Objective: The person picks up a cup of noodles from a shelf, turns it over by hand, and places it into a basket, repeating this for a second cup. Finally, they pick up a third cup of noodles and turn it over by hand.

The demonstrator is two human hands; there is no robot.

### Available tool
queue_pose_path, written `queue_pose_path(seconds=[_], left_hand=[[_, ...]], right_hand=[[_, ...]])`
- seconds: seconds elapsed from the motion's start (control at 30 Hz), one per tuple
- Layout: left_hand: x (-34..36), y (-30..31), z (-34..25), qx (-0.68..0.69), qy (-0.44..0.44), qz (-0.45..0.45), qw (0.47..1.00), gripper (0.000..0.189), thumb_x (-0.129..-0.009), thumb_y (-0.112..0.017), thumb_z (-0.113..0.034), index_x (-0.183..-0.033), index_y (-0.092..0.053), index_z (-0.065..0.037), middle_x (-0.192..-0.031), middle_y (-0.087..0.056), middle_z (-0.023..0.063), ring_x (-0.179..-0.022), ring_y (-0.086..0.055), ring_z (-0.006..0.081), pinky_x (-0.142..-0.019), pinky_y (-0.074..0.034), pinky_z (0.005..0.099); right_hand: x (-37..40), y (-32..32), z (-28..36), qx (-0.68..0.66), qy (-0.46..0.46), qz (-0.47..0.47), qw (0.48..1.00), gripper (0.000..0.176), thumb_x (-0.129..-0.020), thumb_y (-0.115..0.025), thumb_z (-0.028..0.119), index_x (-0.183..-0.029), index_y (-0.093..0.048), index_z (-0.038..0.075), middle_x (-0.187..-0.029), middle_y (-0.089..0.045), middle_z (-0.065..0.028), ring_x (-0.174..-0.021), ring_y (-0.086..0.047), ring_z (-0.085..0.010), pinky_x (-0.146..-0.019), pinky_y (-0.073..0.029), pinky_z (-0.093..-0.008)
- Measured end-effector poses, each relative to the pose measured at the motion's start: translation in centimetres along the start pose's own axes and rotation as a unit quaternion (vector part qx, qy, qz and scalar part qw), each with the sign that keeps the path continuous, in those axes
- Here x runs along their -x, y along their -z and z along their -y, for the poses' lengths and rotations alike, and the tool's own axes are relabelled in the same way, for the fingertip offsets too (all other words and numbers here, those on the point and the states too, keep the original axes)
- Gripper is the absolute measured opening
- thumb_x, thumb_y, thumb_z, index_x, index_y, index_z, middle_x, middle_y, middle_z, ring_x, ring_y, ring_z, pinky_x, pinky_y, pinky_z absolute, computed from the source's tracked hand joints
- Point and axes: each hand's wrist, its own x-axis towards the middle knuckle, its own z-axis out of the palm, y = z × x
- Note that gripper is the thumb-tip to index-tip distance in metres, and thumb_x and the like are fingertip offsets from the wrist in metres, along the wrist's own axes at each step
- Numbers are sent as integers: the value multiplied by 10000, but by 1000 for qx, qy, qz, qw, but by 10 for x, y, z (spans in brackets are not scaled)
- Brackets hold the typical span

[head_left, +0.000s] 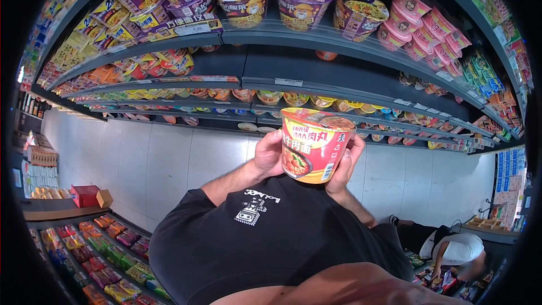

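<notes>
A red and yellow instant noodle cup (pixel 311 146) is held upright between my two hands in front of my chest. My left hand (pixel 269 153) presses against one side of the cup, its fingers partly hidden behind it. On the cup's other side, my right hand (pixel 345 165) wraps its fingers round the wall. The cup's printed side and barcode face me, and part of its lid shows. Beyond the cup, purple noodle cups (pixel 305 8) stand on the upper shelf (pixel 316 38), with pink cups (pixel 415 22) to their right.
Lower shelves (pixel 209 82) with colourful cups curve across the view. Snack packets fill a rack (pixel 107 248) at lower left, near a red box (pixel 84 196). Another person in a white top (pixel 460 248) bends over goods at lower right. Pale floor tiles (pixel 169 164) lie below the shelves.
</notes>
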Motion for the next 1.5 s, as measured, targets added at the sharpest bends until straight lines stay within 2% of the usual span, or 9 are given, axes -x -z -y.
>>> queue_pose_path(seconds=[0.47, 0.53, 0.63, 0.7, 0.93, 1.03, 1.27, 1.3, 1.5], left_hand=[[10, 3, 1, -39, 7, -12, 999, 707, -960, -606, -411, -1472, -347, 2, -1435, -504, 194, -1313, -519, 292, -1132, -396, 465], [9, -4, 0, -51, 8, -23, 998, 774, -945, -632, -421, -1506, -281, -18, -1456, -474, 191, -1328, -503, 288, -1137, -391, 463], [8, -12, -3, -71, 15, -27, 997, 913, -913, -683, -437, -1556, -156, -60, -1495, -415, 186, -1358, -470, 281, -1148, -381, 459], [6, -10, -3, -83, 19, -16, 996, 1017, -875, -731, -453, -1576, -92, -86, -1512, -380, 193, -1378, -445, 282, -1157, -369, 455], [7, -16, -4, -92, -20, -9, 996, 954, -913, -671, -472, -1574, -110, -75, -1508, -389, 201, -1375, -446, 301, -1158, -363, 462], [10, -19, -11, -104, -13, -93, 990, 777, -957, -410, -483, -1546, -209, -18, -1537, -360, 211, -1397, -418, 339, -1172, -321, 491], [5, -21, -16, -85, -25, -83, 993, 748, -931, -403, -381, -1556, -196, -27, -1539, -363, 210, -1397, -417, 343, -1179, -305, 500], [6, -18, -17, -36, -15, -62, 997, 710, -948, -477, -344, -1558, -227, -82, -1525, -385, 191, -1395, -414, 320, -1178, -296, 498], [8, -15, -15, -57, -39, -67, 995, 745, -936, -552, -327, -1556, -209, -98, -1533, -366, 181, -1405, -397, 313, -1181, -301, 495]], right_hand=[[-5, -4, -5, 5, 41, -10, 999, 191, -994, -463, 91, -1164, -455, 6, -1294, -465, -117, -1100, -502, -162, -993, -401, -333], [-4, -4, -6, -79, 4, -2, 997, 367, -988, -527, 285, -1197, -445, -6, -1296, -461, -123, -1107, -493, -172, -995, -389, -344], [-3, -11, -10, -64, 16, 11, 998, 565, -952, -553, 456, -1239, -427, -14, -1307, -453, -132, -1119, -481, -179, -1004, -376, -356], [-3, -13, -10, -50, 19, 28, 998, 587, -948, -556, 472, -1251, -420, -12, -1308, -452, -134, -1124, -478, -179, -1008, -373, -359], [-1, -15, -11, -31, 7, 41, 999, 581, -959, -533, 453, -1265, -408, -24, -1288, -468, -147, -1148, -471, -188, -1022, -364, -368], [0, -15, -13, -43, -20, 30, 998, 533, -972, -509, 408, -1257, -412, -32, -1292, -469, -161, -1152, -473, -196, -1028, -359, -374], [-10, -21, -8, -36, -13, 29, 999, 467, -979, -490, 361, -1226, -428, -30, -1309, -464, -170, -1136, -481, -200, -1023, -362, -384], [-11, -22, -5, -31, 2, 26, 999, 449, -978, -493, 347, -1217, -429, -27, -1309, -465, -167, -1139, -481, -197, -1024, -363, -386], [-9, -20, -12, -52, 12, -25, 998, 384, -978, -516, 317, -1182, -472, -5, -1301, -465, -153, -1132, -488, -195, -1015, -377, -366]])
